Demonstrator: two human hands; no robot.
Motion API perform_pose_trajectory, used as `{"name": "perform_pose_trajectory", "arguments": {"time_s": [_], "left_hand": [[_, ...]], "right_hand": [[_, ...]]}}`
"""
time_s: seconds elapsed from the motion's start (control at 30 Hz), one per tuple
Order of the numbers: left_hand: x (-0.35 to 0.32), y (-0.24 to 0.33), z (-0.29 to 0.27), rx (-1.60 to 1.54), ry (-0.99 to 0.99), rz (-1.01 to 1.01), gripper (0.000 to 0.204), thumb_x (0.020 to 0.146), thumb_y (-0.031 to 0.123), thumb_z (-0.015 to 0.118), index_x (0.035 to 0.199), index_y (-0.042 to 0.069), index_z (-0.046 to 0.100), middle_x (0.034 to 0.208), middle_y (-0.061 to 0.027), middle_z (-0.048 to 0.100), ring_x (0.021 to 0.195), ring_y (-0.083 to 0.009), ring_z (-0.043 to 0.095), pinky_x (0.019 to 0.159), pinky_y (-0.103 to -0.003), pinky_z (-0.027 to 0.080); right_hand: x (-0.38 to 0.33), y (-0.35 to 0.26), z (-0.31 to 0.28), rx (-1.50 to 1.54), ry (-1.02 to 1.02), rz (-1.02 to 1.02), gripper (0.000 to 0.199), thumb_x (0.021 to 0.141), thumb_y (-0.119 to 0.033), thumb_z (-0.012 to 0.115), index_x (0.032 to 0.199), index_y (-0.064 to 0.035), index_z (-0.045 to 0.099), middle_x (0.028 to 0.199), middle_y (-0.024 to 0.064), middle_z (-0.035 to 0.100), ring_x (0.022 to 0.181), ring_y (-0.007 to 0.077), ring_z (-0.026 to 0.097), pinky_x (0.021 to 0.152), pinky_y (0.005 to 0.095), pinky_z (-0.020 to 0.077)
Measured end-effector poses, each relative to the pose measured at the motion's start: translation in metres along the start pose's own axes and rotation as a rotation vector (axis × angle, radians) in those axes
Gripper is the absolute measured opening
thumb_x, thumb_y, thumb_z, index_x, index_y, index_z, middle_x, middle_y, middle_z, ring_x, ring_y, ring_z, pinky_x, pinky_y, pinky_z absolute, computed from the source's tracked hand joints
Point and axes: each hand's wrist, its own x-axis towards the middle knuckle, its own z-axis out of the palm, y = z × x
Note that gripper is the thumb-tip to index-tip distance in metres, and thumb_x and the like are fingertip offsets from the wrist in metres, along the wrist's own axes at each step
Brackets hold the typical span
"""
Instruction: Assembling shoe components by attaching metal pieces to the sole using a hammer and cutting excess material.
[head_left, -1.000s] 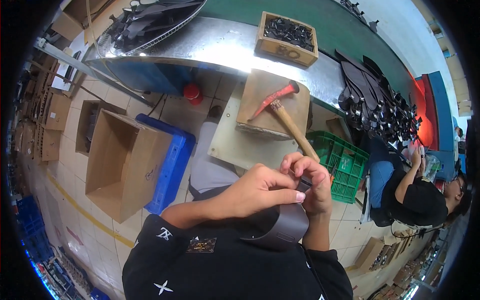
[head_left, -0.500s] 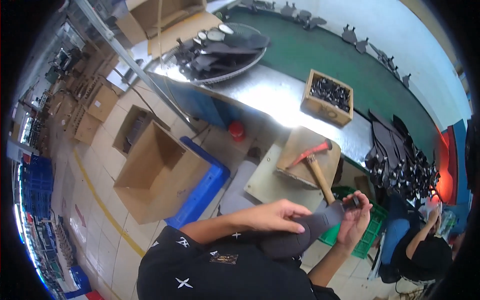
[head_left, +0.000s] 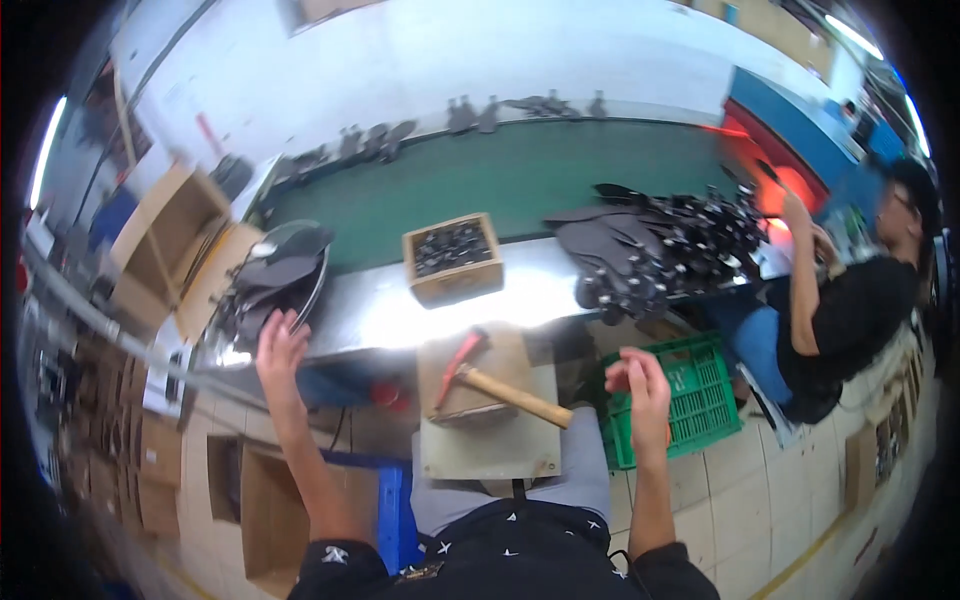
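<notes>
My left hand (head_left: 283, 347) is at the front rim of the round wire basket (head_left: 322, 290), fingers apart, nothing visibly held. Dark grey flat shoe-sole-like pieces (head_left: 290, 272) lie heaped in that basket. My right hand (head_left: 643, 390) is raised in front of the green crate (head_left: 705, 395), fingers loosely bent and apart, with nothing seen in it. Between my arms a hammer (head_left: 510, 397), red-headed with a wooden handle, rests on a wooden block (head_left: 440, 365). Its handle end points toward my right hand.
A wooden box (head_left: 455, 285) of small dark metal parts stands on the shiny bench edge. Dark pieces with metal fittings (head_left: 690, 240) are piled right of it, before a green belt (head_left: 420, 190). A co-worker (head_left: 850, 310) sits at right. A cardboard box (head_left: 275, 520) is at lower left.
My hands have parted, and the dark grey piece they held is no longer in them. My left hand has moved to the basket. The view has swung right and up.
</notes>
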Motion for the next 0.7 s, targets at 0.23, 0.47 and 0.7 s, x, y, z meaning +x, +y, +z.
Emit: {"name": "perform_pose_trajectory", "arguments": {"time_s": [0.23,0.47,0.7], "left_hand": [[-0.066,-0.018,0.058,0.03,-0.451,-0.185,0.031,0.098,0.018,0.056,0.124,0.001,0.062,0.113,-0.0085,0.068,0.096,-0.0144,0.066,0.083,-0.026,0.049],[-0.094,-0.009,0.061,0.134,-0.513,-0.15,0.028,0.099,0.013,0.054,0.121,-0.004,0.061,0.114,-0.0108,0.069,0.097,-0.0169,0.067,0.091,-0.027,0.048],[-0.106,0.034,0.118,0.473,-0.314,0.492,0.062,0.088,0.017,0.071,0.139,-0.004,0.043,0.133,-0.0179,0.057,0.118,-0.0274,0.058,0.1,-0.035,0.044]], "right_hand": [[0.179,-0.007,-0.021,-1.22,0.213,-0.733,0.033,0.089,-0.03,0.066,0.105,-0.0012,0.064,0.089,0.0161,0.064,0.084,0.0358,0.062,0.077,0.0454,0.0501],[0.245,0.0,-0.003,-0.866,0.08,-0.462,0.034,0.089,-0.031,0.069,0.078,0.0007,0.061,0.072,0.0117,0.062,0.054,0.0309,0.059,0.058,0.0398,0.0525],[0.12,-0.094,0.132,0.425,-0.395,0.06,0.025,0.092,-0.025,0.069,0.096,-0.0027,0.058,0.072,0.0038,0.061,0.058,0.011,0.06,0.053,0.0245,0.0506]]}}
